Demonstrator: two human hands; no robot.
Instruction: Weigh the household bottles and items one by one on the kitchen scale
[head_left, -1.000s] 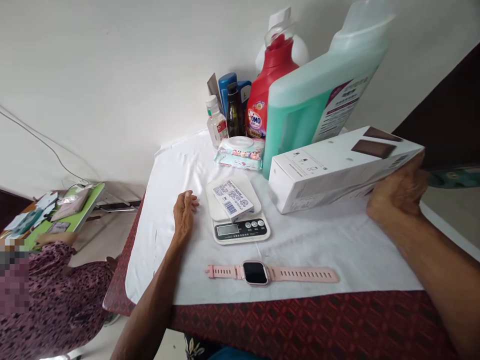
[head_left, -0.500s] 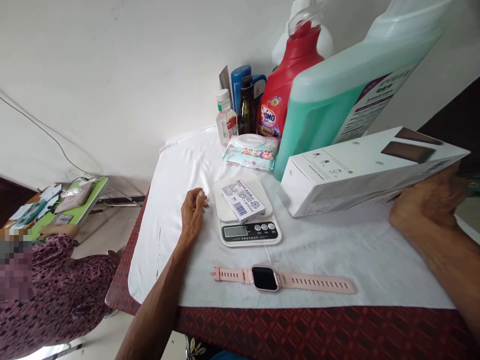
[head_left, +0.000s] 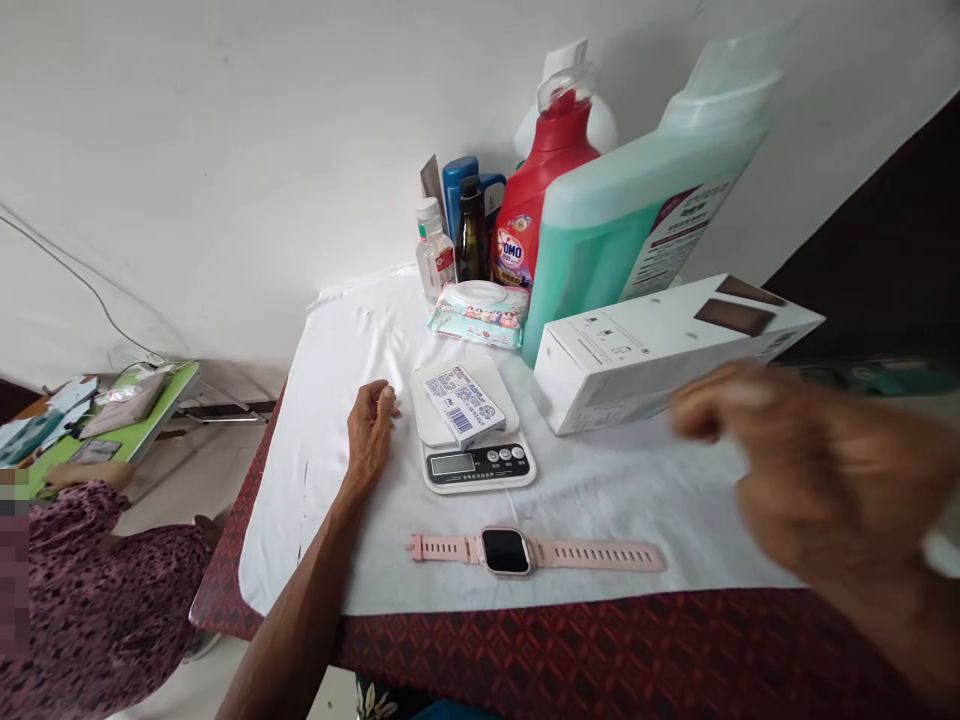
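Left of the white kitchen scale [head_left: 431,435], my left hand [head_left: 369,425] rests on the cloth with its fingers curled in and nothing visible in them. On the scale's plate lies a small white box [head_left: 465,403] with blue print and a barcode, set at a slant. My right hand [head_left: 817,460] is raised at the right, in front of a long white carton [head_left: 637,345]; motion smears its fingers, and no held thing shows. A pink smartwatch [head_left: 506,551] lies stretched out near the table's front edge, its screen dark.
Behind the scale stand a wet-wipes pack [head_left: 480,315], a clear bottle [head_left: 436,255], a dark bottle [head_left: 471,235], a red detergent bottle [head_left: 536,185] and a large green liquid jug [head_left: 581,260]. At the left, a person in a patterned top [head_left: 97,610] is beside a green table [head_left: 161,405].
My right hand has let go of the long white carton and come up nearer the camera. The left hand stays by the scale. The whole view has shifted slightly.
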